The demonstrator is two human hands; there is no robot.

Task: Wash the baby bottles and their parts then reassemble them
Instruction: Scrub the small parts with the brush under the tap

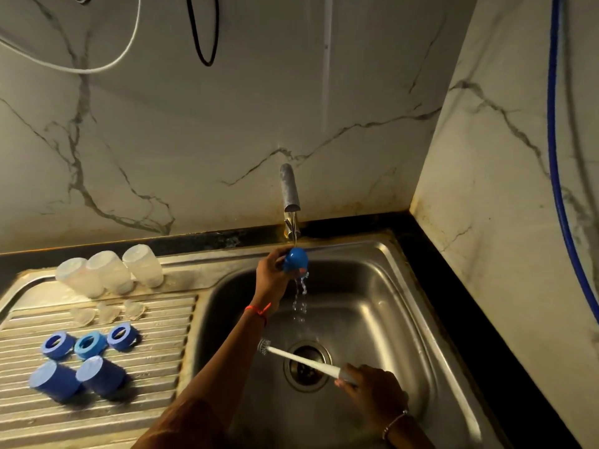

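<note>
While the square stainless steel sink (372, 286) catches water from the grey metal tap (289, 189), three clear plastic bottles (110, 272) and two blue domed caps (100, 377) sit on the ribbed surface (155, 351), left of both hands. The right hand (372, 388) grips the white long-handled bottle brush (304, 359), bristles aimed up-left toward the left hand (270, 273), which clasps a third blue domed cap (295, 259) under the stream, well beyond the brush tip.

A blue dome cap (295, 259), gripped in the left hand (270, 273), sheds running water (299, 303). Well left of the grip, three clear bottles (110, 270) stand in a row, closed ends up. Below them lie three clear teats (105, 312), three blue rings (90, 345) and two more blue caps (100, 377). Below the grip, the right hand (372, 390) holds a white brush (301, 359).
</note>
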